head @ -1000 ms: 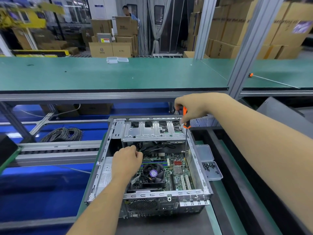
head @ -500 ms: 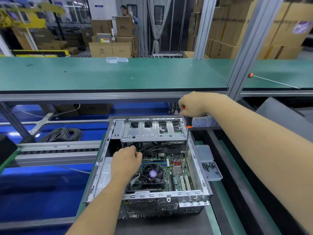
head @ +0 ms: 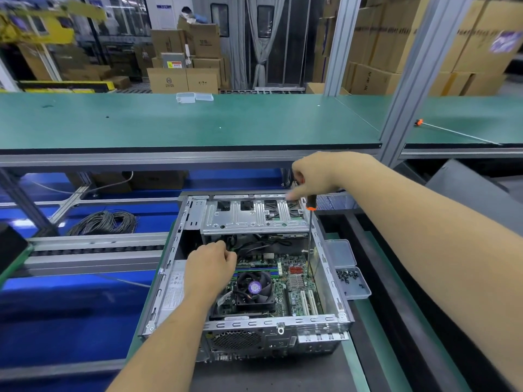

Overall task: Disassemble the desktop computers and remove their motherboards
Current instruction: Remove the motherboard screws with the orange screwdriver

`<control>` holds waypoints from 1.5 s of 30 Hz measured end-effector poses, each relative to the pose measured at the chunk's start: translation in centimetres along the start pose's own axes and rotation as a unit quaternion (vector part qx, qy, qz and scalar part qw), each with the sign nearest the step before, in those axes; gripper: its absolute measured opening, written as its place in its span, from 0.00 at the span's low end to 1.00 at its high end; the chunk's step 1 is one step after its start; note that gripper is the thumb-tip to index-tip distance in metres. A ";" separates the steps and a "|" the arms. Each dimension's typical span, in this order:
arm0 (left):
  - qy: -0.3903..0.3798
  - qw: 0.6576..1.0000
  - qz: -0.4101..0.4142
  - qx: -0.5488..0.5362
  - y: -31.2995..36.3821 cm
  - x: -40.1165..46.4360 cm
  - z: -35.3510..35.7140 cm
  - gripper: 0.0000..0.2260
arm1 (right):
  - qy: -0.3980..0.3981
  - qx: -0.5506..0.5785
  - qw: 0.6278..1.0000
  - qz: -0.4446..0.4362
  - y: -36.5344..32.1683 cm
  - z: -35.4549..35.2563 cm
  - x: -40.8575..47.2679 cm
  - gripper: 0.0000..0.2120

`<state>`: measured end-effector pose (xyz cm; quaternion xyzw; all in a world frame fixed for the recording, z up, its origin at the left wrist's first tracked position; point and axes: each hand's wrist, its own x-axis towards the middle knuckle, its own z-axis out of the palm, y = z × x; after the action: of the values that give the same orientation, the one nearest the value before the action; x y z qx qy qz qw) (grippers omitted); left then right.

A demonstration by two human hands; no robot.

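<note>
Two hands work inside our open computer case (head: 329, 278): our right hand (head: 317, 176) grips the screwdriver (head: 310, 222) upright, tip down toward the motherboard (head: 294, 281); left hand (head: 209, 267) curls around cables beside the fan (head: 254, 288).

Warehouse work line with a green bench in front of me.

I see a long green bench (head: 198, 123) across the view, with grey metal posts (head: 336, 43) rising from its far edge. Behind it stand many stacked cardboard boxes (head: 184, 77), more at the right (head: 396, 38), and a grey curtain (head: 261, 38) hangs by dark doors. At the far left is a blurred yellow frame (head: 36, 26). Under the bench I see blue surfaces (head: 56, 301), a roller track (head: 93, 250) and a coil of cable (head: 104, 222). The light is even, indoor.
</note>
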<state>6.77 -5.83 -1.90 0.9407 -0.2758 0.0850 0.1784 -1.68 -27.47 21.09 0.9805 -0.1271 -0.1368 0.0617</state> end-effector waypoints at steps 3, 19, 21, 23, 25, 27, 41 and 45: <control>0.000 1.000 -0.002 0.002 0.0 0.0 0.0 0.15 | 0.015 -0.035 0.999 0.013 0.2 0.1 0.3 0.18; -0.077 0.966 0.192 0.155 0.7 -0.2 1.2 0.10 | 0.073 0.022 0.996 -0.037 1.0 0.5 0.3 0.09; -0.143 0.929 0.265 0.213 1.2 -0.2 1.4 0.12 | 0.081 0.027 0.996 -0.039 1.2 0.2 0.1 0.08; -0.156 0.929 0.264 0.205 1.3 0.0 1.4 0.12 | 0.086 0.033 0.995 -0.039 1.3 0.0 0.0 0.08; -0.145 0.954 0.223 0.139 1.2 0.1 1.1 0.10 | 0.090 0.033 0.995 -0.039 1.5 -0.2 0.0 0.10; -0.131 0.981 0.140 0.031 1.5 0.0 0.7 0.11 | 0.088 0.037 0.995 -0.040 1.7 -0.5 -0.1 0.11; -0.221 0.730 -0.392 -0.515 3.3 1.3 4.0 0.14 | 0.181 0.226 0.957 0.010 5.2 -3.7 -1.9 0.09; -0.283 0.763 -0.351 -0.463 2.9 1.8 4.1 0.24 | 0.195 0.292 0.936 0.019 5.5 -3.7 -1.9 0.08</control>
<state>6.92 -10.59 -4.35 0.7562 0.0296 -0.3915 0.5235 -3.70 -31.90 26.00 0.9602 -0.1660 0.1013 -0.2007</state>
